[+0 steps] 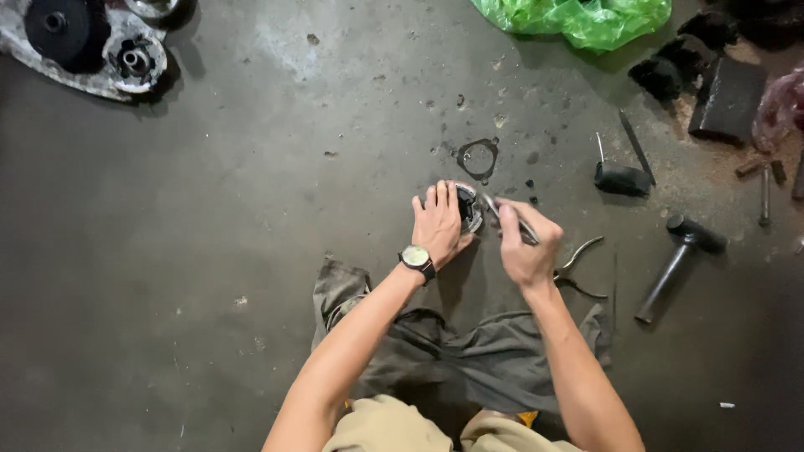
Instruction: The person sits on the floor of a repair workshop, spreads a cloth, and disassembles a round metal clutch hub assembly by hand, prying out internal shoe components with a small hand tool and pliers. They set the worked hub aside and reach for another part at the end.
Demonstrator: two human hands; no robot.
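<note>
A dark concrete floor (pixel 209 251) fills the view, with a grey cloth (pixel 469 351) spread before the person. A green bag (pixel 578 17) lies at the top, a hammer (pixel 674 264) at right. The left hand (pixel 440 222) is closed around a round metal part (pixel 469 208) on the floor. The right hand (pixel 526 243) is clamped on pliers (pixel 574 268), their tip at the part. A small ring (pixel 477 159) lies just beyond.

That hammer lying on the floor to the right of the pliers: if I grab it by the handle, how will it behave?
The hammer looks stiff, with a thick dark head at the upper end, so it would probably feel head-heavy and dip that way. Its handle appears round and smooth, perhaps slippery on this grimy floor. Pushed sideways, it would likely pivot around the head rather than roll away.
</note>
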